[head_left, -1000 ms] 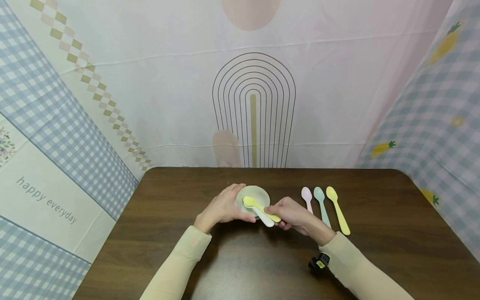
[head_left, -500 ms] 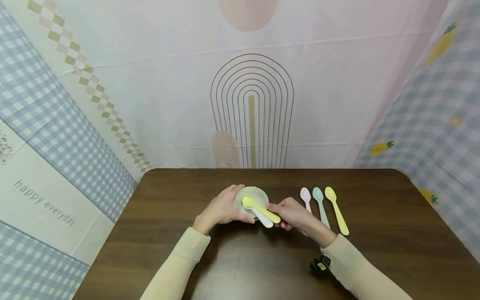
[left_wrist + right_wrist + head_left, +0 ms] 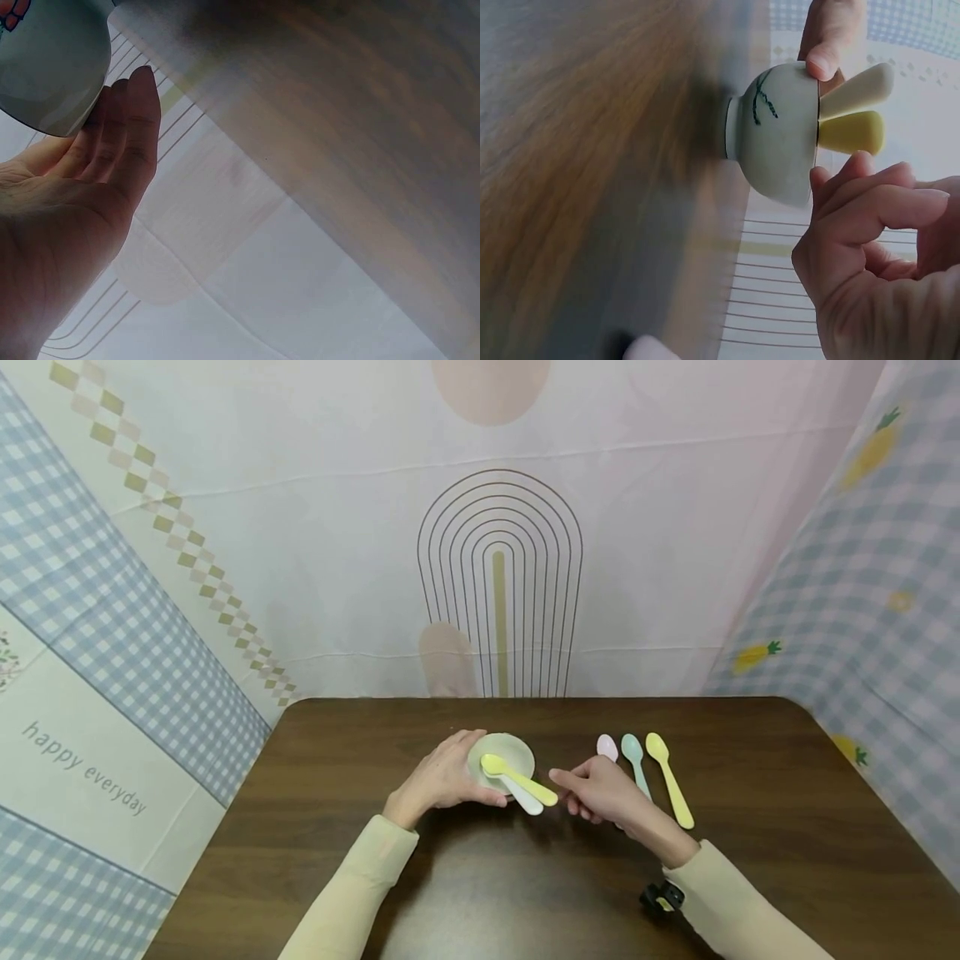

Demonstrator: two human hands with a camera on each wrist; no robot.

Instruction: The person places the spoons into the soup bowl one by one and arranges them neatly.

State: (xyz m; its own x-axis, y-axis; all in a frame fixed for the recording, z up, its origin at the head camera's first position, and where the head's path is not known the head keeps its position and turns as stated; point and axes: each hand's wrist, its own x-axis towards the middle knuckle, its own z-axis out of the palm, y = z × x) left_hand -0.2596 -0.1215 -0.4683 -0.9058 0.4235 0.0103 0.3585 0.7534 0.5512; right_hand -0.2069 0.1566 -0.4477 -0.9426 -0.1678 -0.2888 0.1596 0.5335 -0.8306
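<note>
A pale bowl [image 3: 517,747] stands on the table, and a yellow spoon [image 3: 531,786] and a white spoon [image 3: 527,799] lean in it with their handles over the near right rim. My left hand [image 3: 445,777] curls round the bowl's left side; the left wrist view has its fingers against the bowl [image 3: 56,67]. Just right of the handles is my right hand [image 3: 603,792], holding nothing, fingers partly bent. The right wrist view gives a small gap between this hand [image 3: 877,240] and the yellow handle [image 3: 853,133].
Right of my right hand lie a pink spoon [image 3: 607,747], a blue-green spoon [image 3: 632,747] and another yellow spoon [image 3: 671,781], the first two partly covered by the hand. A patterned cloth [image 3: 337,527] hangs behind the wooden table [image 3: 300,827].
My right hand has let go of the yellow spoon's handle and moved a little to the right. The yellow spoon stays in the bowl, and my left hand still holds the bowl.
</note>
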